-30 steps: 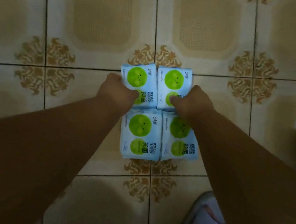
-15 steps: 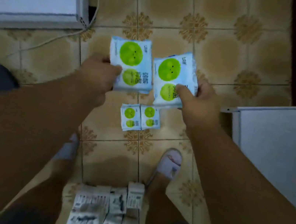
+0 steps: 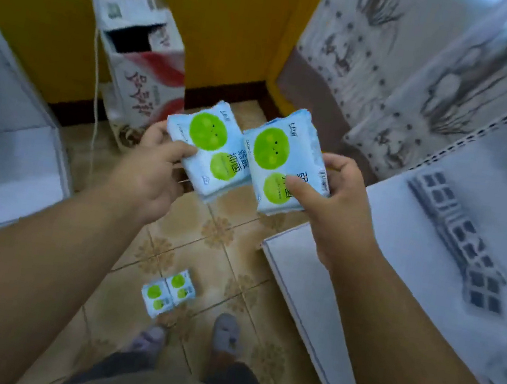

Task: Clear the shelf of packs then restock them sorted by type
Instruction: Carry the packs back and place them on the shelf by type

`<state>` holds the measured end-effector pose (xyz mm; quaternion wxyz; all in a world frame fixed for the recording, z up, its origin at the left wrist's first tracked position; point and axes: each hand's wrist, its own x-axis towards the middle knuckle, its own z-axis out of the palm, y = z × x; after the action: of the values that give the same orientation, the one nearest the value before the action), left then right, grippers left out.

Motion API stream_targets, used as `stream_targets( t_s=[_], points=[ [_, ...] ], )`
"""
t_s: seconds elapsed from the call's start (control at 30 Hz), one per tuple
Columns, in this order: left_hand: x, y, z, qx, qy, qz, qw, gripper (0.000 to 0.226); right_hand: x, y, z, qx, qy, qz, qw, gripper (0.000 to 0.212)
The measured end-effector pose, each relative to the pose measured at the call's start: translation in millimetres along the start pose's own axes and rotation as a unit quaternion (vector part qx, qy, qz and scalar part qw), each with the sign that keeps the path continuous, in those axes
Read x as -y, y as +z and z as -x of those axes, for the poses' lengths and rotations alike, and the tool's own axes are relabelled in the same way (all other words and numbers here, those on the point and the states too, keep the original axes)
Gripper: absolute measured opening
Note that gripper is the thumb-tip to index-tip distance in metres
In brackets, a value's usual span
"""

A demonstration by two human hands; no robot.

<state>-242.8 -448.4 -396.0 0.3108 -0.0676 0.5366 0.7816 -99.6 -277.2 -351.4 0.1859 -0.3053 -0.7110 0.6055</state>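
My left hand point(image 3: 152, 172) grips a light-blue pack with green circles point(image 3: 209, 148), held up at chest height. My right hand point(image 3: 337, 201) grips a second pack of the same kind point(image 3: 283, 160), its left edge touching the first. Two more green-circle packs point(image 3: 168, 291) lie side by side on the tiled floor below, just ahead of my feet. A white shelf board point(image 3: 402, 248) stretches along the right, with a row of dark-printed packs point(image 3: 458, 234) lying on it, blurred.
An open red-and-white carton point(image 3: 141, 74) stands against the yellow wall, with a cord point(image 3: 96, 77) hanging beside it. A white unit point(image 3: 5, 136) fills the left side. A patterned cloth point(image 3: 414, 68) hangs at the back right. My slippered feet point(image 3: 189, 337) stand on the tiles.
I have lifted the two packs off the floor and stood up. The view has swung up from the floor toward the wall and the shelf on the right. Two packs stay on the tiles.
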Motion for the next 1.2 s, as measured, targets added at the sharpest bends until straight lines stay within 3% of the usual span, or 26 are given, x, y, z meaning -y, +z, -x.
stream_targets(
  t_s=[0.1, 0.2, 0.43, 0.53, 0.7, 0.87, 0.97, 1.1, 1.2],
  points=[
    [-38.3, 36.4, 5.8, 0.062, -0.002, 0.058, 0.996, 0.020, 45.6, -24.0, 31.3, -0.086, -0.026, -0.050, 0.995, 0.053],
    [-67.4, 82.4, 24.3, 0.151, 0.002, 0.059, 0.987, 0.018, 87.1, -48.6, 63.0, -0.177, -0.061, -0.084, 0.979, 0.047],
    [-83.9, 204.5, 101.0, 0.338, -0.009, 0.066, 0.939, 0.026, 168.6, -129.0, 140.4, -0.352, -0.173, -0.165, 0.905, 0.045],
    [-82.3, 250.2, 133.3, 0.389, -0.012, 0.055, 0.920, 0.046, 189.1, -169.3, 173.5, -0.434, -0.215, -0.158, 0.860, 0.053],
    [-70.1, 324.2, 188.4, 0.494, 0.021, 0.009, 0.869, 0.045, 196.8, -237.9, 207.6, -0.492, -0.246, -0.180, 0.816, 0.050],
    [-50.3, 405.2, 227.8, 0.496, 0.092, -0.055, 0.861, 0.037, 194.7, -331.1, 223.6, -0.522, -0.234, -0.105, 0.814, 0.027],
    [-37.7, 454.9, 245.5, 0.486, 0.172, -0.138, 0.846, 0.039, 189.7, -394.8, 225.0, -0.526, -0.195, -0.034, 0.827, 0.028],
    [-19.7, 524.0, 255.5, 0.473, 0.195, -0.177, 0.841, 0.043, 189.8, -474.5, 215.8, -0.494, -0.135, 0.038, 0.858, 0.030],
    [-1.5, 564.4, 252.6, 0.443, 0.242, -0.242, 0.829, 0.043, 187.4, -519.0, 201.5, -0.493, -0.084, 0.136, 0.855, 0.029]
  ],
)
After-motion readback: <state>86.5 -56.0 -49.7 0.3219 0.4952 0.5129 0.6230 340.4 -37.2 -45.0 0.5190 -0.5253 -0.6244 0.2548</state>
